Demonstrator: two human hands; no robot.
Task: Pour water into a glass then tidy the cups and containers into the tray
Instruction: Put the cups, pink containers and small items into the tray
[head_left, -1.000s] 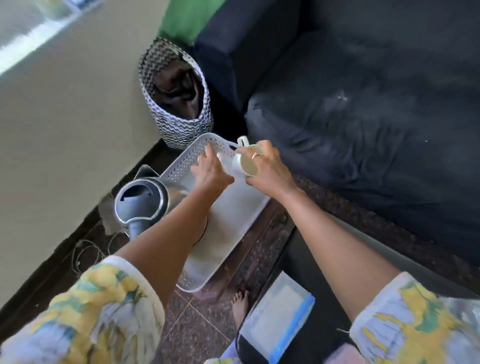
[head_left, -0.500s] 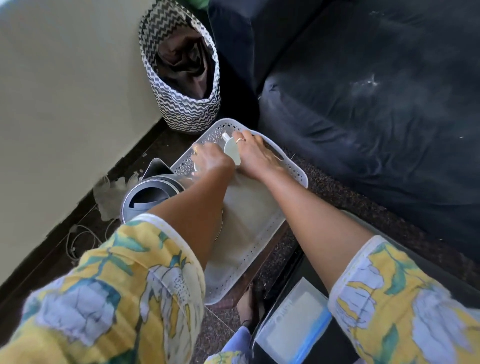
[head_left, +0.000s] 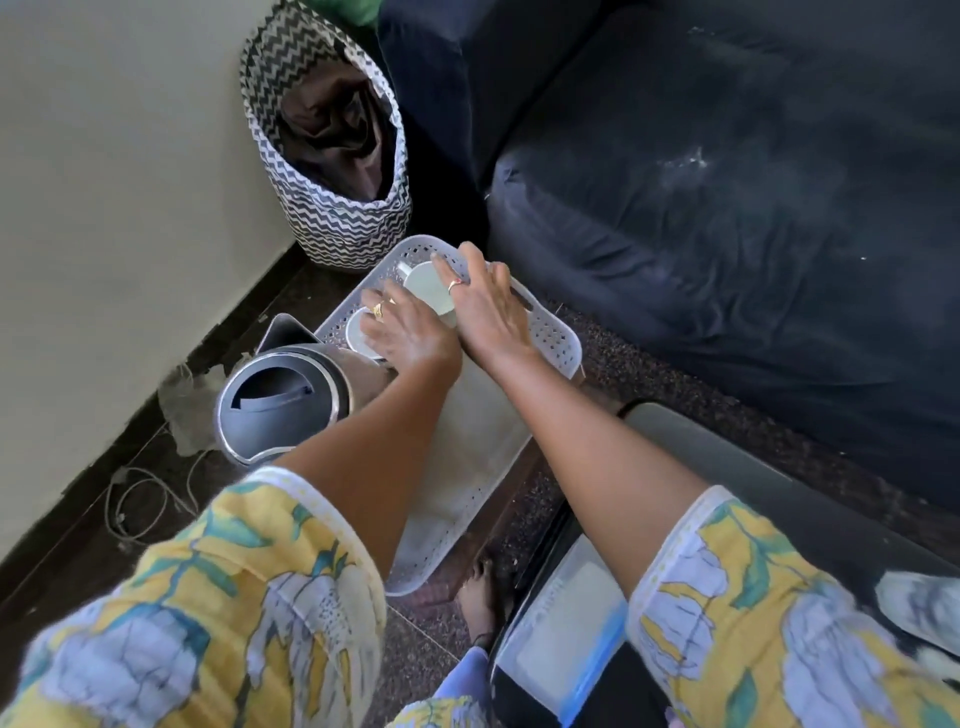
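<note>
Near edge: clear plastic container (head_left: 563, 613) lay by her foot on the floor. Open kettle (head_left: 283, 402) stood touching the white perforated tray's (head_left: 553, 340) left side. At the tray's far end, left hand (head_left: 410, 332) covered one pale cup (head_left: 358, 332); right hand (head_left: 488, 306) gripped the other cup (head_left: 428, 286), tipped sideways. Beyond: zigzag basket (head_left: 332, 213), dark sofa (head_left: 727, 182).

Two white cups (head_left: 426, 286) (head_left: 358, 332) in one perforated tray (head_left: 556, 338); one kettle (head_left: 291, 400); one zigzag basket (head_left: 332, 208); two hands (head_left: 410, 332) (head_left: 488, 306); one dark sofa (head_left: 727, 208); one blue-edged container (head_left: 566, 623).
</note>
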